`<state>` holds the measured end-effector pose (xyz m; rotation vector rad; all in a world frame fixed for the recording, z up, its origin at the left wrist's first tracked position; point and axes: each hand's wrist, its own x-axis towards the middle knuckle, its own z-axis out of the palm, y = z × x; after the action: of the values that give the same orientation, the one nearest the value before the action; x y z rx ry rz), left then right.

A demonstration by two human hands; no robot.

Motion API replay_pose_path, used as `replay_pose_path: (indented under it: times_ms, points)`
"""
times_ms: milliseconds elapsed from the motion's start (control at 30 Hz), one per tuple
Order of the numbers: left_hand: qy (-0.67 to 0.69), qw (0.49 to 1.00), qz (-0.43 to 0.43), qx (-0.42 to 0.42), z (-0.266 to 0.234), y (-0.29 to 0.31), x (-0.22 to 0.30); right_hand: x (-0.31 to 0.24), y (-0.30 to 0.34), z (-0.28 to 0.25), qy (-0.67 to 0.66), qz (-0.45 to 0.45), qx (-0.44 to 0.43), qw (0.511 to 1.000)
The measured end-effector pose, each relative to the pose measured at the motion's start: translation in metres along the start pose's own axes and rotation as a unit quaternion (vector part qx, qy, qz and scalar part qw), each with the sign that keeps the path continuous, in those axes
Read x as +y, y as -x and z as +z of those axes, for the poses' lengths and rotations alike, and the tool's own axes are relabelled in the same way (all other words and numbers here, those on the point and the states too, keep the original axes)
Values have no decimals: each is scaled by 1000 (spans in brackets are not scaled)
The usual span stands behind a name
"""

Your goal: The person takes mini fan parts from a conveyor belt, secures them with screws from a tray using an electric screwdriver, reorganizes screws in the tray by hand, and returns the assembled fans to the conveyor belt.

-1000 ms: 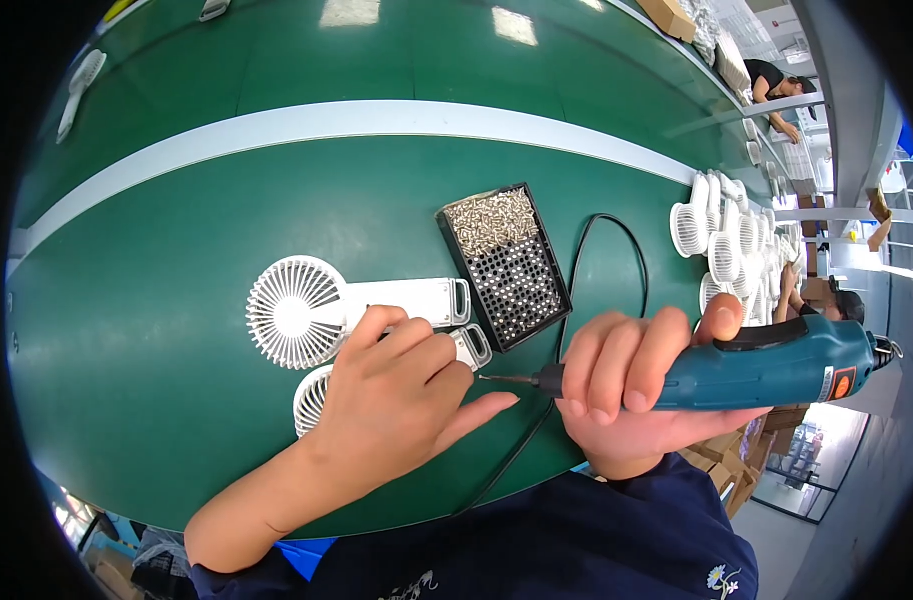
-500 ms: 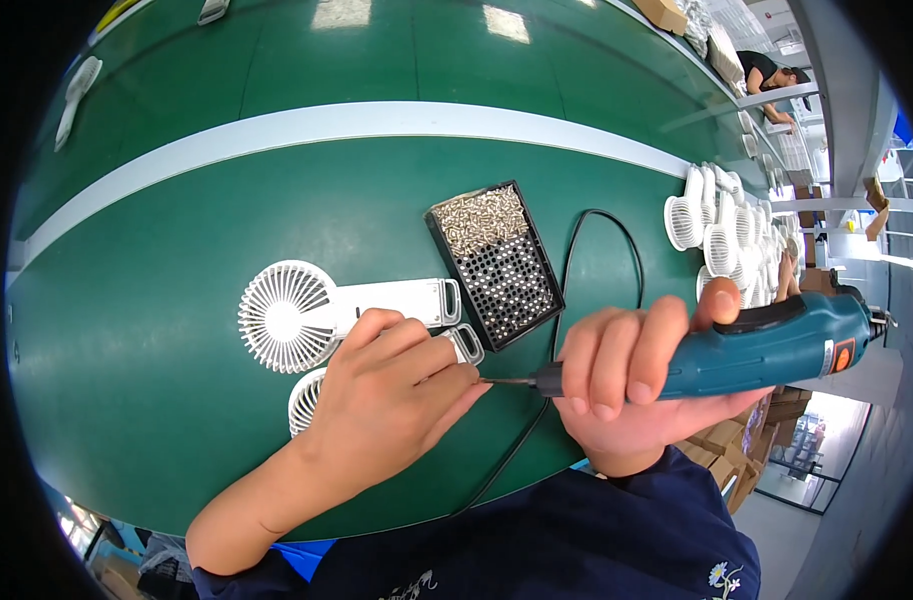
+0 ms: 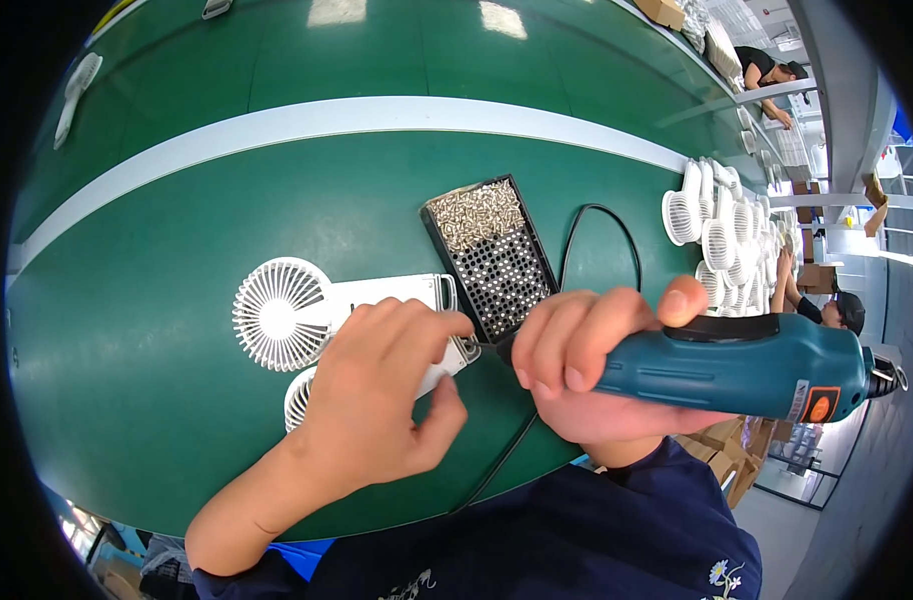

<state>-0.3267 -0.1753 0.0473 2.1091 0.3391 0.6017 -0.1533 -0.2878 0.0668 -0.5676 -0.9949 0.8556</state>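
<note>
Green and crossed by a white stripe, the desk [image 3: 177,420] carried the work. On it the left hand [image 3: 382,390] pressed down, fingers curled, on the handle of a white handheld fan [image 3: 307,385]; a second fan [image 3: 282,315] lay just beyond it. Beside it, the right hand [image 3: 602,360] gripped a teal electric screwdriver [image 3: 737,365], its tip touching the handle's end. Just beyond both hands sat a black screw tray [image 3: 492,255]; more fans [image 3: 717,215] were stacked well beyond the right hand.
</note>
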Motion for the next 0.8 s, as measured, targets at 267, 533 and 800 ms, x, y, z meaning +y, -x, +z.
replay_pose_path:
  times_ms: [267, 533, 800]
  points:
    - [87, 994, -57, 44, 4, 7, -11, 11, -5, 2, -20, 39, -26, 999]
    - [76, 995, -61, 23, 0, 6, -9, 20, -3, 9, 13, 19, -23, 999]
    - [82, 994, -66, 19, 1, 4, -8, 22, -4, 13, 46, -4, -30, 999]
